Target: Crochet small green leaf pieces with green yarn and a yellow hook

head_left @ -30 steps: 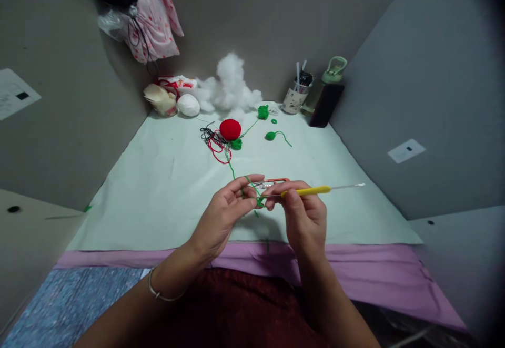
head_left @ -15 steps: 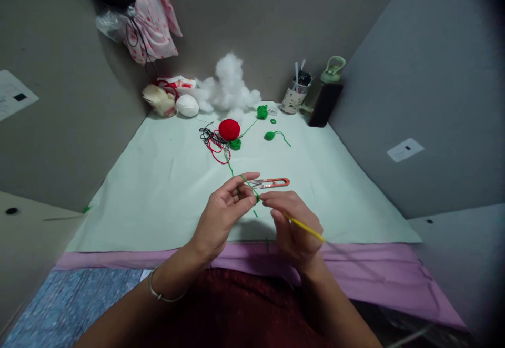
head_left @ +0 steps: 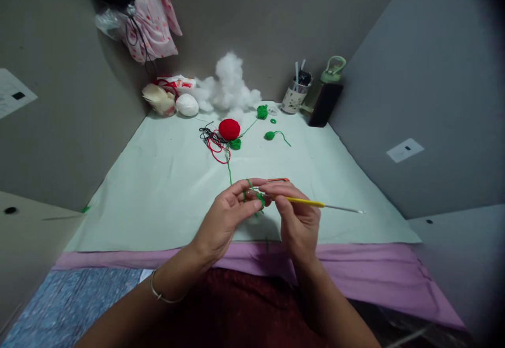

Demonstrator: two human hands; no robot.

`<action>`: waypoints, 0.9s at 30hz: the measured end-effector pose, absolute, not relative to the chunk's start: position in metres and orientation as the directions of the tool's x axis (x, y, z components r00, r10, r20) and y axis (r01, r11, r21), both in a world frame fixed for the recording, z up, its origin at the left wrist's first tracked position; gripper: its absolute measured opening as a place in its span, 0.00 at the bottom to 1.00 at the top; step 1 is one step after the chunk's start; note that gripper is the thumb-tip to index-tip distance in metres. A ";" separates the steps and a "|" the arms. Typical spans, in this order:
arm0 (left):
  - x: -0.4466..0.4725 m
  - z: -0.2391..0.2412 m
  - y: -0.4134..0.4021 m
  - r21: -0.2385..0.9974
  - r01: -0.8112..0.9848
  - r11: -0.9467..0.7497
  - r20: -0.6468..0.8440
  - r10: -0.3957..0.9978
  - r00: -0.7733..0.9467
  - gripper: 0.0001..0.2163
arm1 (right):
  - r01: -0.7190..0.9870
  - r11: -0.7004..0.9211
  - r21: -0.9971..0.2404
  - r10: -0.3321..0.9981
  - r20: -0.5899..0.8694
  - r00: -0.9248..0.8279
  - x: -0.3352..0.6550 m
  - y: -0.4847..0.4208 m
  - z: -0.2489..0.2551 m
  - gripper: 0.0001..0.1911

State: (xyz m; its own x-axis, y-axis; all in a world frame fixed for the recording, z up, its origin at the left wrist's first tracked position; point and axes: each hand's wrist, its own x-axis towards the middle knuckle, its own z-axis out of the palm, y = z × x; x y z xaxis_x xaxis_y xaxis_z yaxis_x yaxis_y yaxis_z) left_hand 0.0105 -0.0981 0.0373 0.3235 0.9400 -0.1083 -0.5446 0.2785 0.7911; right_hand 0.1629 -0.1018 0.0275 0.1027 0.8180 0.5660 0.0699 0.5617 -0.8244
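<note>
My left hand (head_left: 226, 214) pinches a small piece of green crochet (head_left: 260, 200) between thumb and fingers, with green yarn (head_left: 229, 172) looped over its index finger. That strand runs back to a small green yarn ball (head_left: 235, 144). In my right hand (head_left: 298, 216) is a crochet hook (head_left: 305, 201) with a yellow handle, its metal far end pointing right. The hook's working tip meets the green piece, though fingers partly cover it. Just behind my hands lie orange-handled thread snips (head_left: 281, 180), mostly hidden by the fingers.
A red yarn ball (head_left: 229, 129) sits beyond my hands, with tangled black yarn (head_left: 208, 133) beside it. Farther back are white stuffing (head_left: 231, 85), a white ball (head_left: 187, 105), a pen cup (head_left: 294, 98) and a bottle (head_left: 331, 76). A green crocheted piece (head_left: 269, 136) lies right of centre.
The crochet hook has swung from slanting down-right to nearly level, and my right hand has turned with it. The green piece shows more between my fingers; the snips are now more covered.
</note>
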 end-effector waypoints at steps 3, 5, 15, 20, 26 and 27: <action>0.012 0.035 -0.101 0.835 -0.508 0.212 -0.057 0.951 0.303 0.15 | 0.144 0.583 -0.799 0.795 0.598 0.102 0.160 -0.105 0.026 0.12; 0.013 0.034 -0.102 0.827 -0.520 0.213 -0.073 0.958 0.278 0.15 | 0.239 0.619 -0.748 0.754 0.651 0.085 0.158 -0.108 0.023 0.13; 0.010 0.039 -0.092 0.603 -0.675 0.425 -0.242 0.904 0.352 0.13 | 0.060 0.520 -0.852 0.829 0.520 0.206 0.168 -0.104 0.023 0.11; 0.012 0.037 -0.098 0.783 -0.558 0.275 -0.128 0.949 0.289 0.16 | -0.013 0.473 -0.881 0.874 0.467 0.132 0.162 -0.103 0.027 0.08; 0.010 0.037 -0.097 0.787 -0.529 0.318 -0.153 0.931 0.333 0.18 | -0.234 0.343 -0.910 0.939 0.335 0.075 0.165 -0.100 0.023 0.09; 0.010 0.038 -0.097 0.786 -0.527 0.324 -0.158 0.929 0.336 0.19 | -0.257 0.331 -0.908 0.943 0.325 0.067 0.166 -0.100 0.023 0.10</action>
